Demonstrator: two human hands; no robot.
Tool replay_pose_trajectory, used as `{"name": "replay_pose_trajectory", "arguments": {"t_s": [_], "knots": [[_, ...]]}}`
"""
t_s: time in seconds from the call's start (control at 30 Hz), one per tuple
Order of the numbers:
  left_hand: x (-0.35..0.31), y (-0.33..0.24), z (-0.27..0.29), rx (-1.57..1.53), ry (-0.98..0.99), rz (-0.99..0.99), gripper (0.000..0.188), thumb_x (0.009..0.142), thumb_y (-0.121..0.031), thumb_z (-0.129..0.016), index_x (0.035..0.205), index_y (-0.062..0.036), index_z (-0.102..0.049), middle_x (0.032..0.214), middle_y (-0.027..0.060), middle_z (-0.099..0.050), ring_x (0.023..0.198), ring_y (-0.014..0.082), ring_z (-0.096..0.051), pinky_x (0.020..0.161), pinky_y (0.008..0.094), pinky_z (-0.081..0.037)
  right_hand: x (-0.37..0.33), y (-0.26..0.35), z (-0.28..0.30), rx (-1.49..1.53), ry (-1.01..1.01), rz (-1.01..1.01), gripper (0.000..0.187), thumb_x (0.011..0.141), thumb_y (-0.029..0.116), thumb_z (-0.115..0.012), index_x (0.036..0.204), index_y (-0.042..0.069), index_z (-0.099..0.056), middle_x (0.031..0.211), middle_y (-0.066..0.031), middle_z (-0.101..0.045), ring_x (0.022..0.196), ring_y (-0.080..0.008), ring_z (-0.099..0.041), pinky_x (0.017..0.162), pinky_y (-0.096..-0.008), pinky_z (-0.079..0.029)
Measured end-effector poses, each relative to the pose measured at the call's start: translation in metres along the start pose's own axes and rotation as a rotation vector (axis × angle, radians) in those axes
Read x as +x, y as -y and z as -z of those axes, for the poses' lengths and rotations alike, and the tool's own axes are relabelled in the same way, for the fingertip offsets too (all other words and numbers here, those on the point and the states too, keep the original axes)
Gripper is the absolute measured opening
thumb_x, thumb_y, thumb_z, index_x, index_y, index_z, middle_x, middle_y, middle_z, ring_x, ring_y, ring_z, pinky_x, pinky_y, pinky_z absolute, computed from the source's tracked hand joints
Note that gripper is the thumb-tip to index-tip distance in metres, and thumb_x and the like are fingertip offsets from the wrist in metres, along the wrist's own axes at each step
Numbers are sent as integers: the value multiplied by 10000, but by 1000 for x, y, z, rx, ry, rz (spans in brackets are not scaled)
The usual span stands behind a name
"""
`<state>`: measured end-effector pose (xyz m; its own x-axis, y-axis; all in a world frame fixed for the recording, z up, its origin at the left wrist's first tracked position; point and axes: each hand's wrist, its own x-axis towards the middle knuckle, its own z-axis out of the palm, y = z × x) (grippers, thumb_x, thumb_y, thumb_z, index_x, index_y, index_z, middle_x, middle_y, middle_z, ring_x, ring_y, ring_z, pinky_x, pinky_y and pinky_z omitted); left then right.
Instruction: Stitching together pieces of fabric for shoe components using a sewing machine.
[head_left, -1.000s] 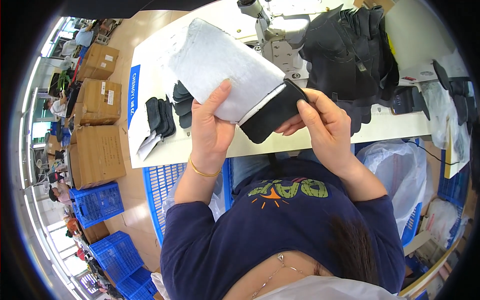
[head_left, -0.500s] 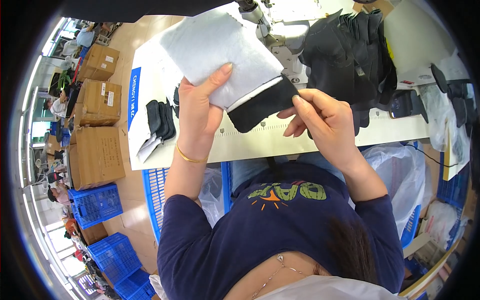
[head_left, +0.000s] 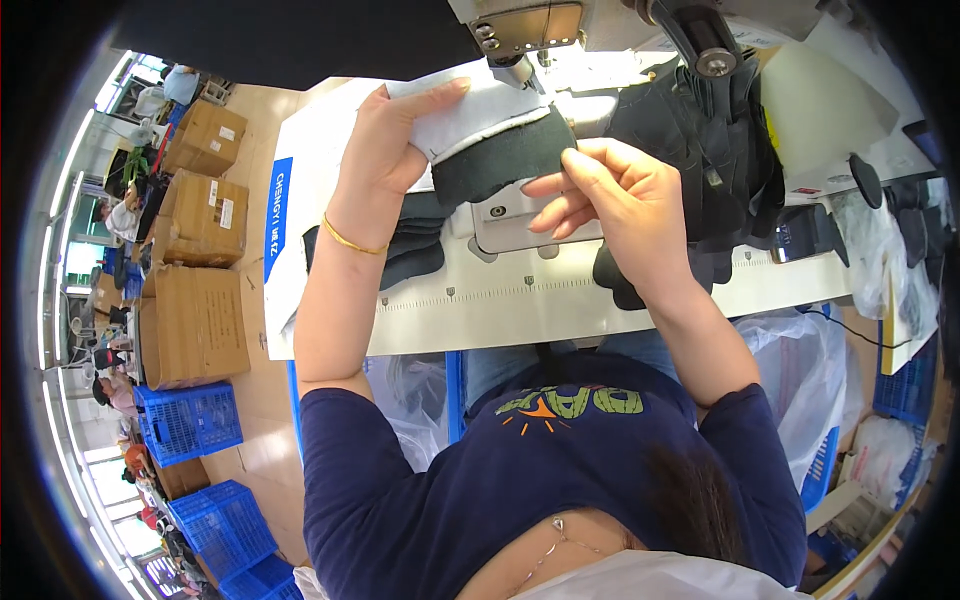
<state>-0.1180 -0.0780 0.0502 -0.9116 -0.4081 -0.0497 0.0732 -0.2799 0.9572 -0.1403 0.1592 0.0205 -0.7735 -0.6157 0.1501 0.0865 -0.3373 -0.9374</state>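
My left hand (head_left: 395, 135) grips a white fabric panel (head_left: 468, 125), its thumb lying on top. A black fabric strip (head_left: 505, 160) runs along the panel's near edge, with a thin pale line where they meet. My right hand (head_left: 625, 195) pinches the strip's right corner between thumb and index finger; its other fingers hang loosely curled. The white panel's far part lies by the needle area of a sewing machine (head_left: 530, 28); whether it is under the foot I cannot tell. Just nearer than my left hand, several black fabric pieces (head_left: 415, 252) lie stacked on the white table (head_left: 570, 290).
A big heap of black cut pieces (head_left: 690, 140) lies right of the machine's needle area. Beyond it are a dark boxy item (head_left: 808, 235) and clear plastic bags (head_left: 875, 250). Cardboard boxes (head_left: 205, 325) and blue crates (head_left: 190, 420) stand on the floor at left.
Both hands have carried the white panel and black strip away from me, up to the machine's needle. The view has shifted, so more of the machine shows. Both grips stay the same.
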Motion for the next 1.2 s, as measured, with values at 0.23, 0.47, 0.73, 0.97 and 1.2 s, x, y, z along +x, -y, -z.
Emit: {"name": "replay_pose_trajectory", "arguments": {"t_s": [0.23,0.47,0.73,0.97,1.2], "knots": [[26,-1,3,31,53,-52,252,852,-112,-754,1050,22,-674,1022,133,-709,911,222,-699,817,315,-561,11,3,-10,71,-36,24,254,1027,133,-489,957,-77,-613,905,-187,-729,693,-212,-731,590,-263,-587],[58,6,44,49,13,134,294,844,-92,-769,1075,44,-648,1017,143,-707,926,238,-700,830,334,-575,10,1,-11,84,-41,27,241,1026,145,-510,993,-68,-616,940,-209,-734,710,-224,-737,585,-268,-588],[72,9,56,-7,33,171,281,861,-59,-750,1084,64,-632,1040,145,-696,919,246,-702,810,325,-597,9,-1,-14,98,-47,25,234,1027,143,-510,1007,-65,-614,952,-210,-732,723,-226,-739,604,-271,-591],[60,5,20,-33,348,-46,228,919,-77,-679,1105,45,-627,1042,146,-694,936,244,-698,832,338,-592,10,-4,-14,96,-65,22,230,1031,147,-509,1003,-56,-613,954,-202,-733,728,-221,-739,612,-267,-590],[69,11,54,76,213,93,256,937,-109,-622,1145,40,-618,1038,136,-682,982,249,-679,916,354,-533,14,-7,-24,84,-65,49,252,1017,113,-493,886,-58,-623,877,-168,-736,682,-185,-732,572,-242,-576]]}}
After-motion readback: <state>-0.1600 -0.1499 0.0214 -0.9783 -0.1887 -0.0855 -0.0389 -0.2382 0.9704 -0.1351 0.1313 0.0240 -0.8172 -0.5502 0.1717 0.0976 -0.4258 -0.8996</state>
